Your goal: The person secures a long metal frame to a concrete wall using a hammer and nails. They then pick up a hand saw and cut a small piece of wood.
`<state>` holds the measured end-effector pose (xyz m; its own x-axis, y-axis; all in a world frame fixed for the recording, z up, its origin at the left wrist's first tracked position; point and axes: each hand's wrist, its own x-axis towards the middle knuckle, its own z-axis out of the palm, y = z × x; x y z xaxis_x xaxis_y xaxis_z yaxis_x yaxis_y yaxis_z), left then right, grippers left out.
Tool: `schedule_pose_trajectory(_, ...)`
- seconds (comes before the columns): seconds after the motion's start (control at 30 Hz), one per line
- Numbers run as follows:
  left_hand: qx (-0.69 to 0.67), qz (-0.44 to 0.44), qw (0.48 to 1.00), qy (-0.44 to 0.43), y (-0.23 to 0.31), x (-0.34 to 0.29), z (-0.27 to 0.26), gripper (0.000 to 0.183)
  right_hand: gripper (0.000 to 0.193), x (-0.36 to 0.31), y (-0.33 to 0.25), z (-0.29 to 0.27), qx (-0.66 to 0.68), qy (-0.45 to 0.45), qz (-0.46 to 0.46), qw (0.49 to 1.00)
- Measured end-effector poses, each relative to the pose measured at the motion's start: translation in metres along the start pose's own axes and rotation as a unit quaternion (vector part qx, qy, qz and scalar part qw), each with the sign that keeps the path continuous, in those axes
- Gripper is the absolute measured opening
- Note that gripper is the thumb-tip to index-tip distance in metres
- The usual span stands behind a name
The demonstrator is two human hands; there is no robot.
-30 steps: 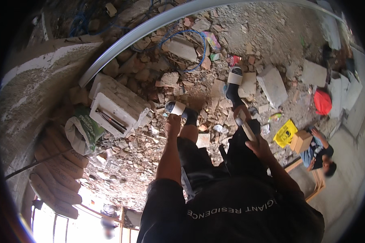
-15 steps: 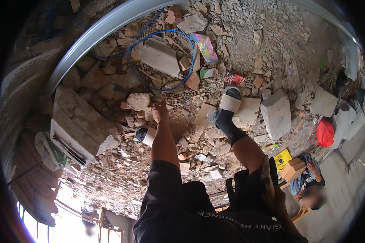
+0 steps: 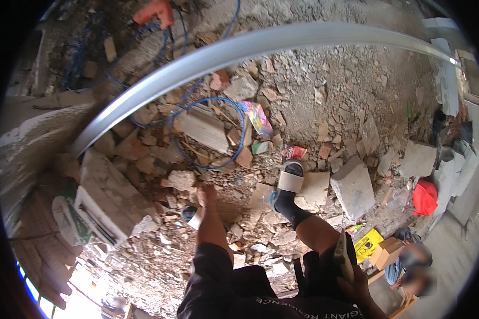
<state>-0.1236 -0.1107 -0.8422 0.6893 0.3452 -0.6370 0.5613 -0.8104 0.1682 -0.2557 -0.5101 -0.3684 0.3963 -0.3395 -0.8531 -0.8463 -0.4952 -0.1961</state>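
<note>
My left arm reaches down to the rubble. The left hand [image 3: 204,195] is low beside a rough chunk of concrete [image 3: 181,180], close to my left sandal [image 3: 192,217]. Its fingers are smeared, and I cannot make out whether they touch or hold anything. At my right side, my right hand [image 3: 357,288] is closed around a flat, pale, board-like piece [image 3: 346,257] seen nearly edge-on; its kind is not clear. My right foot, in a dark sock and a sandal with a light strap [image 3: 290,182], stands among broken slabs.
A curved-looking metal bar [image 3: 261,41] crosses in front. Beyond it lies an orange power tool [image 3: 157,13]; a blue cable loop [image 3: 244,125] rests on rubble. A large block [image 3: 112,194] is at left, a slab [image 3: 352,189] at right. Another person [image 3: 404,263] is at lower right, beside a cardboard box [image 3: 387,253].
My view has tilted farther forward, so the scene sits lower and the orange tool has come in. My left hand stays near the concrete chunk. More of the flat piece at my right shows.
</note>
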Motion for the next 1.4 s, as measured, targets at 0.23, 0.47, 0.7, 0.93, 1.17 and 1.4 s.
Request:
schedule_pose_trajectory(0.23,-0.430,-0.005,0.865,-0.259,0.042,-0.167,-0.048,0.020,0.047,-0.010,-0.043,-0.012,-0.019,-0.043,-0.039,0.998)
schedule_pose_trajectory(0.47,-0.399,0.053,0.885,-0.236,0.201,-0.267,-0.221,0.017,0.056,-0.017,-0.023,-0.002,-0.014,-0.035,-0.124,0.992)
schedule_pose_trajectory(0.7,-0.528,0.174,0.820,-0.136,0.346,-0.317,-0.444,0.040,0.059,-0.035,-0.045,-0.053,0.049,-0.033,-0.225,0.972)
schedule_pose_trajectory(0.93,-0.541,0.293,0.769,-0.176,0.402,-0.384,-0.485,0.034,0.045,-0.079,-0.037,-0.153,0.086,0.098,-0.336,0.933)
schedule_pose_trajectory(1.17,-0.545,0.250,0.776,-0.198,0.392,-0.440,-0.468,0.019,0.041,-0.121,-0.103,-0.223,0.180,0.092,-0.372,0.906)
schedule_pose_trajectory(1.4,-0.554,0.218,0.749,-0.292,0.411,-0.462,-0.490,0.027,0.034,-0.147,-0.220,-0.251,0.201,0.090,-0.491,0.843)
